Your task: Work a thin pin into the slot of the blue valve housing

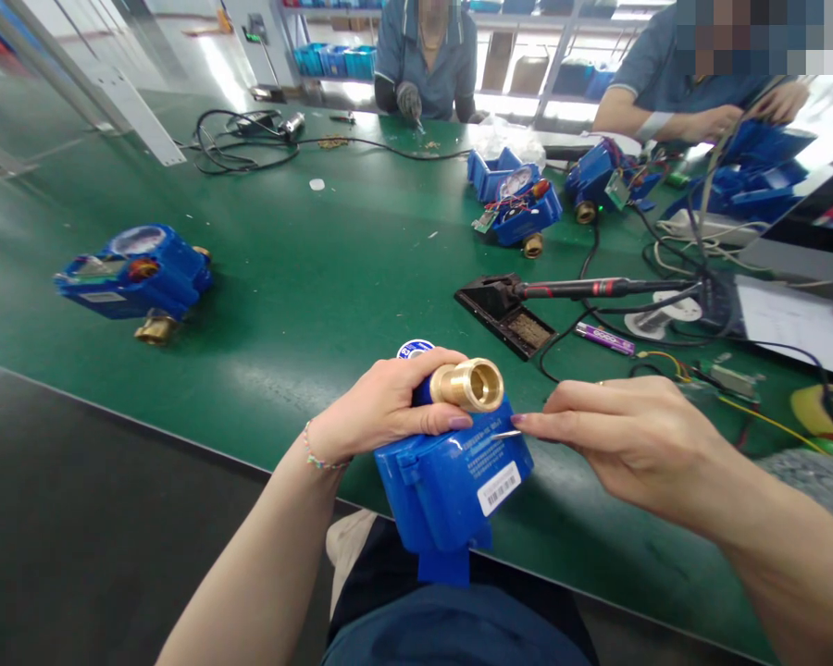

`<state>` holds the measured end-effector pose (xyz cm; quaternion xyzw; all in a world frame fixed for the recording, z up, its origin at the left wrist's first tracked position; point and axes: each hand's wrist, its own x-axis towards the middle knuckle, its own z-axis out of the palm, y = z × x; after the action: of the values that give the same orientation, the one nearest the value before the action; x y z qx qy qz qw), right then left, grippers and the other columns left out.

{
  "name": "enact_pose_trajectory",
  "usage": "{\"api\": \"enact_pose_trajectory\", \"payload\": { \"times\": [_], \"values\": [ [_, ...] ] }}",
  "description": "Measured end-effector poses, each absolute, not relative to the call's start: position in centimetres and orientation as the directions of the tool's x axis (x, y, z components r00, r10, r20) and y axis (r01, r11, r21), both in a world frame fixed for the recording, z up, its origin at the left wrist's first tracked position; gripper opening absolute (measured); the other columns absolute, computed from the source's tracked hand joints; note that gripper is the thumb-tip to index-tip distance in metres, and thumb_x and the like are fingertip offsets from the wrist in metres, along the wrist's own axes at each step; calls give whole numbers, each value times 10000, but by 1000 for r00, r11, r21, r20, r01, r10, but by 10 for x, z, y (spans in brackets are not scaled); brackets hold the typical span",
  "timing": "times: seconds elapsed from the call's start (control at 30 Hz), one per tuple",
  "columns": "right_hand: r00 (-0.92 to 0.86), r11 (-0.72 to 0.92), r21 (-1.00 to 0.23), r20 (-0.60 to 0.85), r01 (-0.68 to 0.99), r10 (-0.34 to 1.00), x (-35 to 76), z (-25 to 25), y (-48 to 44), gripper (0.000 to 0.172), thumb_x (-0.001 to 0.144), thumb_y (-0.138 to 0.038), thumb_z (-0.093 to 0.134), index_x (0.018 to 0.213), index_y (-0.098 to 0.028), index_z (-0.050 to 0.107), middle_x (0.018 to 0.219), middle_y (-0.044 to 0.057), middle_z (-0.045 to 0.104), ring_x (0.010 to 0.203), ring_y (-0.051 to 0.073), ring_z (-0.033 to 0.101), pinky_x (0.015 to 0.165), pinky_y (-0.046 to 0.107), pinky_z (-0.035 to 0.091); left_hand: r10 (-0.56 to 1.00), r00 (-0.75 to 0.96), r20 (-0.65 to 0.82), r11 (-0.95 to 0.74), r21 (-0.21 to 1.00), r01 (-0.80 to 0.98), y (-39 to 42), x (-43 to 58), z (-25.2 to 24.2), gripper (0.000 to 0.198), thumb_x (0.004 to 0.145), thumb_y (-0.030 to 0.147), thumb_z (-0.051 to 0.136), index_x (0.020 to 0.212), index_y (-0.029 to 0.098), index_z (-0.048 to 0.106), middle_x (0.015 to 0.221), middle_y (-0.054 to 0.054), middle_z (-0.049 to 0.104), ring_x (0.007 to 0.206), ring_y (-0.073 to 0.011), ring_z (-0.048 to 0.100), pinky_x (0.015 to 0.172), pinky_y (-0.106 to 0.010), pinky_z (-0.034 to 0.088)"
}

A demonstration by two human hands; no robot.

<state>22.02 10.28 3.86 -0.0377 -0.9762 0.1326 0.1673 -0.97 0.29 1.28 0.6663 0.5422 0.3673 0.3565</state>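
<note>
A blue water meter (423, 481) with a threaded brass pipe end (466, 384) is tilted at the table's front edge, its printed side and white barcode label (500, 488) facing up. My left hand (409, 398) wraps round the meter at the brass end, thumb on one side and fingers on the other. In my right hand (617, 435), closed fingers pinch a thin metal tool (505, 435) whose tip lies against the printed blue face. Most of that tool is hidden by the fingers, so its kind does not show. A round blue-and-white disc (415, 349) peeks out behind my left hand.
Another blue meter (139, 273) stands at left on the green table (305, 268). A soldering iron (576, 289) rests in its black stand (503, 314). Cables, a purple battery (603, 339) and a circuit board (732, 379) lie at right. Opened meters (520, 217) and two co-workers are across.
</note>
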Motion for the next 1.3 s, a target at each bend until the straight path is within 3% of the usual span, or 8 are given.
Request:
{"api": "enact_pose_trajectory", "payload": {
  "times": [0.8,1.17,1.3],
  "values": [
    [-945,961,-276,311,11,100,216,42,98,363,792,2,457,1004,-231,639,724,-5,609,562,90,519,495,248,299,989,129,72,-123,884,450,3,-10,12,462,788,512,619,1129,209,541,1076,-30,608,931,-213,551,873,-305,392],
    [-941,954,-292,298,70,160,217,41,98,376,785,13,454,988,-231,655,710,-5,606,553,83,514,493,237,294,989,131,71,-122,889,442,2,-10,13,429,786,504,630,1097,219,556,1072,-14,606,920,-196,549,825,-277,398],
    [-938,962,-274,327,23,115,216,42,97,347,792,-6,463,984,-222,655,702,-7,596,557,91,513,487,248,287,989,124,75,-123,889,442,4,-9,13,433,783,513,629,1090,217,556,1051,-14,610,908,-195,550,820,-279,398]
  ]
}}
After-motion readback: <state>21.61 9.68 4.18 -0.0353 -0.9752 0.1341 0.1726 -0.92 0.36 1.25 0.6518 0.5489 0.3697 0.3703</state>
